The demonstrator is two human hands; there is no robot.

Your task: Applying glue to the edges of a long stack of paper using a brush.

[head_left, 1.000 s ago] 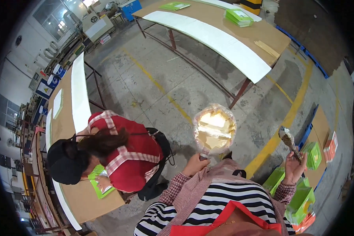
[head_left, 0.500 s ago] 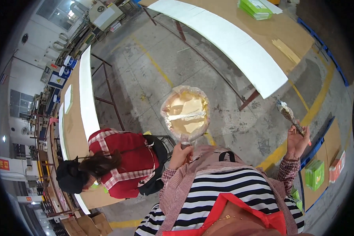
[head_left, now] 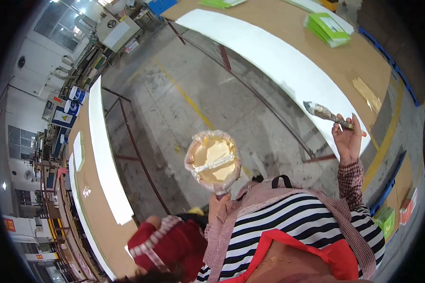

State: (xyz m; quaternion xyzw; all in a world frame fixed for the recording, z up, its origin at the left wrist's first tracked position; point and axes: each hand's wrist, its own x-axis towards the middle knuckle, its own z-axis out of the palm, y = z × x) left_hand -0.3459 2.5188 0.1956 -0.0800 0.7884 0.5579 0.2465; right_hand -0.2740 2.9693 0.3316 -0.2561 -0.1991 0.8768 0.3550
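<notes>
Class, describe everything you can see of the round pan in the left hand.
The round pan has a thick, uneven, pale rim that looks caked with dried residue. Inside lies a pale yellow, shiny surface that looks liquid. A whitish, coated-looking bar crosses the opening at a slant. A short handle leads from the near side into the left hand. The pan is held above the grey floor; its depth cannot be judged.

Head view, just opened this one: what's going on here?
The left hand grips the handle of a round pan of pale liquid with a bar across it. The right hand holds a brush away from the pan. Ahead, a table carries a long white strip and green packs. A co-worker in red is at lower left.
</notes>
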